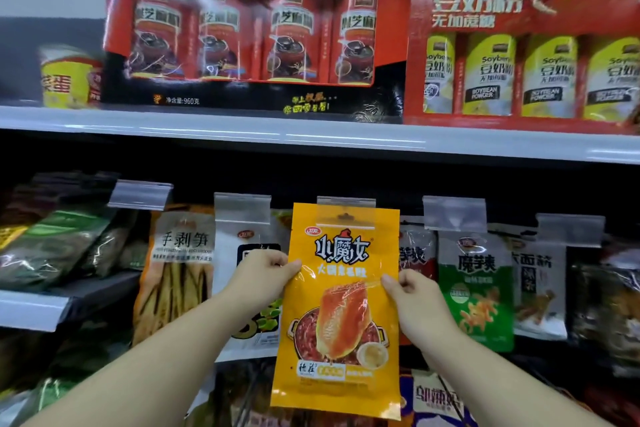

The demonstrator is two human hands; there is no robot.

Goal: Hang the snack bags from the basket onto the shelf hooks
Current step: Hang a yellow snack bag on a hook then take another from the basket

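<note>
An orange snack bag (341, 329) with a hot-pot picture hangs upright in the middle of the view. Its top edge lies under the clear price-tag holder of a shelf hook (346, 206). My left hand (265, 276) pinches the bag's left edge at mid height. My right hand (412, 295) pinches the right edge at about the same height. The hook's prong is hidden behind the bag, so I cannot tell whether the bag is threaded on it. The basket is out of view.
Other snack bags hang on neighbouring hooks: a bamboo-shoot bag (180, 270) to the left, a green-and-white bag (476, 291) to the right. A white shelf (311, 135) above carries red gift boxes (258, 21). More bags hang in a lower row (436, 399).
</note>
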